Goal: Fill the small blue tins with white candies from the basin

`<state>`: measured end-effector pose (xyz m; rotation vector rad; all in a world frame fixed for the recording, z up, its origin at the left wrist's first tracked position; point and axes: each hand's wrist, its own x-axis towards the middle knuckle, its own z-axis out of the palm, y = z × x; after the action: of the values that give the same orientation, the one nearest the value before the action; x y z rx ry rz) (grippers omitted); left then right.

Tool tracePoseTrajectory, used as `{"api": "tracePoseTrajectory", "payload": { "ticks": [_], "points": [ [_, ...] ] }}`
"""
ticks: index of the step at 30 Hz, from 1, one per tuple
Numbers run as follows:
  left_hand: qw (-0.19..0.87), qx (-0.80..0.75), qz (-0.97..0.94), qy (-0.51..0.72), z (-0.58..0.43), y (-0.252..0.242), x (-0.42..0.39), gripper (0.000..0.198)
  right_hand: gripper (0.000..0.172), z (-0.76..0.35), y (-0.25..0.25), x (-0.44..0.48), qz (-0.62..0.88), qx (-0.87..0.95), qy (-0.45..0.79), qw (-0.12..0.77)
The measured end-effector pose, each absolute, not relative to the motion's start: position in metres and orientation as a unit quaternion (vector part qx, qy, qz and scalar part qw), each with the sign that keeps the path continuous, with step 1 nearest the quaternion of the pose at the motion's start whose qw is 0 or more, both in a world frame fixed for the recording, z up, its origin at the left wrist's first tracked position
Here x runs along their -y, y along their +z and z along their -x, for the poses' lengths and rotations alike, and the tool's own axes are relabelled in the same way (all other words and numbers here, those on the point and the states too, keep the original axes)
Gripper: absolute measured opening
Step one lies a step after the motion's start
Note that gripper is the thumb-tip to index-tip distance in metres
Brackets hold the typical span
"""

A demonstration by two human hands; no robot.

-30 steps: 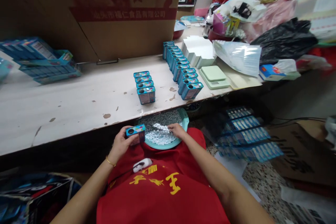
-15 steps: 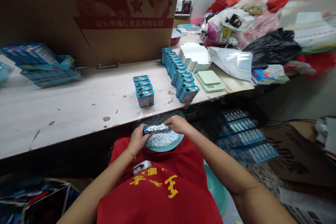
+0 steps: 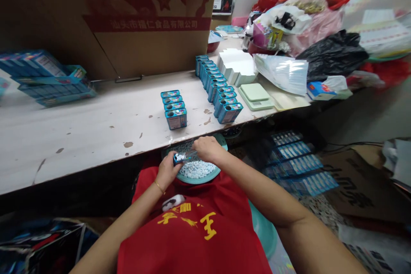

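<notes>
While the left grip (image 3: 167,170) is clamped around a small blue rectangular tin (image 3: 176,161) over the left side of a turquoise plastic basin (image 3: 208,178), presumably so that stray white pellets (image 3: 196,170) are caught, a transparent plastic scoop (image 3: 189,156) is angled toward the tin. The scoop's far end is pinched in the right grip (image 3: 205,148), apparently tilted for pouring. Farther right, blue tins (image 3: 217,90) are lined up on the white desk (image 3: 96,128).
</notes>
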<state>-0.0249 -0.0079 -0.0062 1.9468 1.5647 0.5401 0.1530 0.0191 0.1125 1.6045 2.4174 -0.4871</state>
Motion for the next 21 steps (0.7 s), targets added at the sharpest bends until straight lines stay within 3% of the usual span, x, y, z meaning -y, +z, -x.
{"api": "tracePoseTrajectory", "payload": {
  "ticks": [15, 21],
  "points": [
    [0.32, -0.558, -0.728, 0.238, 0.026, -0.012, 0.014, 0.032, 0.032, -0.186, 0.093, 0.01, -0.553, -0.818, -0.139, 0.074],
    [0.33, -0.593, -0.681, 0.276, 0.052, -0.001, 0.015, 0.037, 0.034, -0.219, 0.029, 0.001, -0.677, -0.708, -0.188, 0.067]
  ]
}}
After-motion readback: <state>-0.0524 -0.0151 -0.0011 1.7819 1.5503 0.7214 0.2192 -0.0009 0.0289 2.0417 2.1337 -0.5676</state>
